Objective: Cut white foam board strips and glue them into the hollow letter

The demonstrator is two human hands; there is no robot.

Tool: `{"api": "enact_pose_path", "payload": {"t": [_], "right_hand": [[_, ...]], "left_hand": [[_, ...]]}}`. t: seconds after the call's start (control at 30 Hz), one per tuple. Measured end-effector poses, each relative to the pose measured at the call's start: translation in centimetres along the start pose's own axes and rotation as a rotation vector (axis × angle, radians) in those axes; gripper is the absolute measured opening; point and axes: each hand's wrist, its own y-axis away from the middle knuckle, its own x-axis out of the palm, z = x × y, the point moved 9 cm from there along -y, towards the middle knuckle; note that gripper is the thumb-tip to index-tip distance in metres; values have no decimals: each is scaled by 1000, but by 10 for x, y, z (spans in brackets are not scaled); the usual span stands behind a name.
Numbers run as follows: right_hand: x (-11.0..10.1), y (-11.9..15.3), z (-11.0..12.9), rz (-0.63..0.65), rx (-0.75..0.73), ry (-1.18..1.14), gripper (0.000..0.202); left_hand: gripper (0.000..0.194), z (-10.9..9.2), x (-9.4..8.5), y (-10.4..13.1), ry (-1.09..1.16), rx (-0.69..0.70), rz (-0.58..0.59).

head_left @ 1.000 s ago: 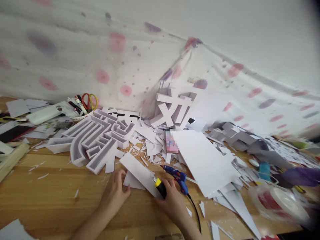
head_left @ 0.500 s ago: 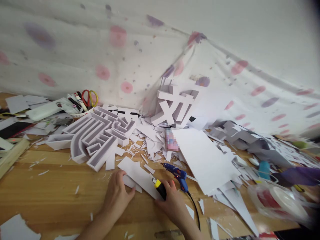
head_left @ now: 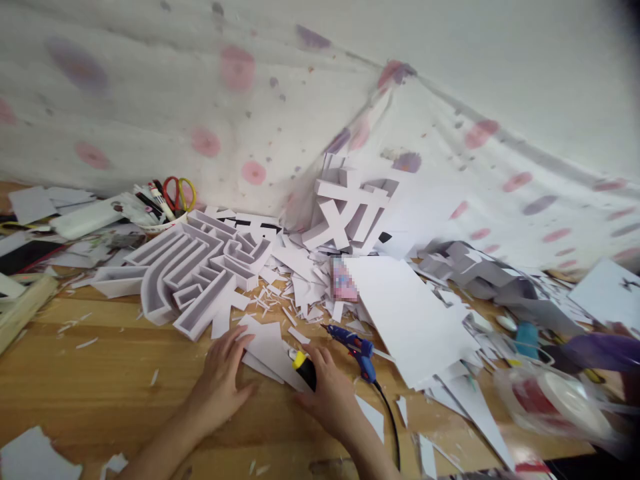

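White board pieces lie on the wooden table between my hands. My left hand has its fingers apart, and the fingertips rest at the left end of these pieces. A yellow and black cutter is held in my right hand, its blade end over the board. Just right of that hand lies a blue glue gun with a black cord. Beyond my left hand stands a white openwork character shape with raised walls.
Another white character shape leans at the back. A large white sheet lies right of centre, near a wrapped tape roll. Scissors and pens stand in a basket. Paper scraps litter the middle. At far right a person's hand shows near a white sheet.
My left hand has shifted left and its fingers spread. My right hand moved slightly left with the cutter. The board pieces between them have shifted. A white sheet has appeared at the far right.
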Motion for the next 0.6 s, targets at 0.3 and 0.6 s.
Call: {"api": "enact_pose_path", "payload": {"t": [0.3,0.6], "right_hand": [[30,-22,44,30,-85,102,67],[21,-32,41,30,-75,70,69]], "left_hand": [[54,30,20,-11,-29,170,155],[41,27,-16,-12,-43,57,-40]]}}
